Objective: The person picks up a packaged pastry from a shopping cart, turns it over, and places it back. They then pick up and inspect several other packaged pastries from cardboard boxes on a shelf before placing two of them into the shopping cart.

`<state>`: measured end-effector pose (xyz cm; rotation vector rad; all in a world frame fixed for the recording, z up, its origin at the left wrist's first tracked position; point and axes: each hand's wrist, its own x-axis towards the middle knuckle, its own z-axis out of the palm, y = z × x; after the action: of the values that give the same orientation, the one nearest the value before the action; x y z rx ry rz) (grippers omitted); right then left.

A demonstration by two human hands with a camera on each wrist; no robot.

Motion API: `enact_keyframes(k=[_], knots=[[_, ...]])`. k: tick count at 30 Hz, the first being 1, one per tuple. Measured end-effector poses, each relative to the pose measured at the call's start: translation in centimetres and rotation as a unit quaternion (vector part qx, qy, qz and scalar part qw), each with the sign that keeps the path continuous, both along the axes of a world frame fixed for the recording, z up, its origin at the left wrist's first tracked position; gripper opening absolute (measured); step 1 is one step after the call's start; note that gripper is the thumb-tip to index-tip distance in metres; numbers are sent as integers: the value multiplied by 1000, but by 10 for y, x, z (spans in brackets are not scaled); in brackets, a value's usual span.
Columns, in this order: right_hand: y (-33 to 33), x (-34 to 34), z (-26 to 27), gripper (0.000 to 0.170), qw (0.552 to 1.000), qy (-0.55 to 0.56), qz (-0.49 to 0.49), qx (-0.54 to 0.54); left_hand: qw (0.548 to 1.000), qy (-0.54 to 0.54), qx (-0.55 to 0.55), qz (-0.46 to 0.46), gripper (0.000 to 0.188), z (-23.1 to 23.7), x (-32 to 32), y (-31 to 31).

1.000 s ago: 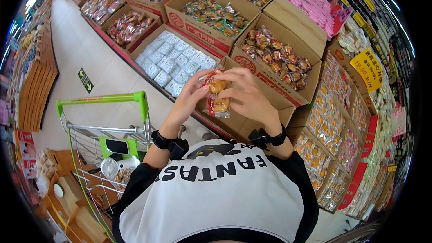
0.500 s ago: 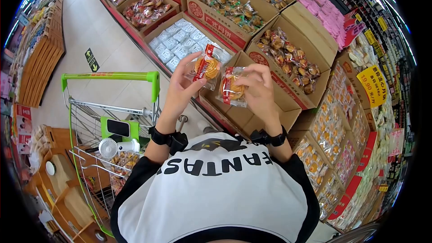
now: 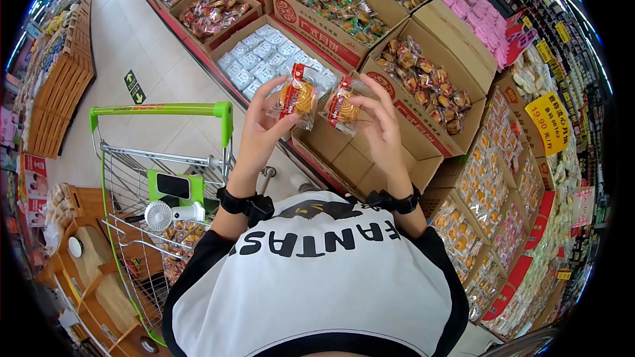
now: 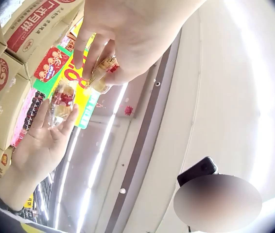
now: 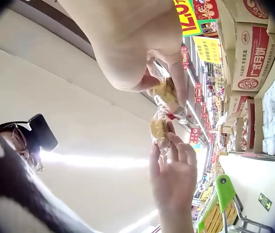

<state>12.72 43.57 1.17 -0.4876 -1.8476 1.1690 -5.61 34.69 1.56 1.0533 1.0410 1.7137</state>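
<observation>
Two wrapped mooncakes are held up side by side, each in clear film with a red label. My left hand [image 3: 259, 133] pinches the left mooncake [image 3: 297, 98] between thumb and fingers, its patterned top facing me. The right hand [image 3: 385, 135] grips the right mooncake [image 3: 344, 107] by its edge, and that one leans a little. Both are over a nearly bare cardboard box [image 3: 403, 182]. In the left wrist view the right hand's mooncake [image 4: 62, 99] shows its red band. From the right wrist, the left hand [image 5: 176, 170] appears below with its fingertips on the wrapper.
Cardboard boxes of wrapped mooncakes [image 3: 423, 86] and white packets [image 3: 264, 56] stand ahead. Trays of wrapped pastries [image 3: 486, 178] line the right. At left is a shopping trolley [image 3: 159, 112] with a phone [image 3: 173, 185] and small white fan [image 3: 159, 215] on it.
The hands were close together with the mooncakes overlapping, then moved apart. Since half a second ago the right hand has raised its mooncake nearly level with the left one.
</observation>
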Motion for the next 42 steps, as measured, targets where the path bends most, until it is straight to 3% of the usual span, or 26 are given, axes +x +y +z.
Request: enact_keyframes(k=[2,4,9,11,17,25,32,42], knots=[[-1,2,0,32,990,56,43,-125,1000,7,-8,6,53,-4,-1,0],[0,1,-3,27,994,53,22,-88,1000,14,-13,10,52,-3,0,1],[3,2,-17,22,998,42,-16,-33,994,-91,-57,30,45,-4,2,3],[2,0,-18,33,985,115,12,-125,994,-93,-49,31,46,-7,2,4],[-1,3,-19,53,967,160,26,-195,996,-69,-34,40,54,-15,4,8],[0,8,-20,52,951,137,31,-274,993,-89,-63,44,61,-22,5,9],[2,6,-29,38,955,92,17,-281,995,-84,-50,30,54,-22,6,11],[0,3,-31,40,953,86,18,-290,993,-101,-66,13,44,-23,5,8]])
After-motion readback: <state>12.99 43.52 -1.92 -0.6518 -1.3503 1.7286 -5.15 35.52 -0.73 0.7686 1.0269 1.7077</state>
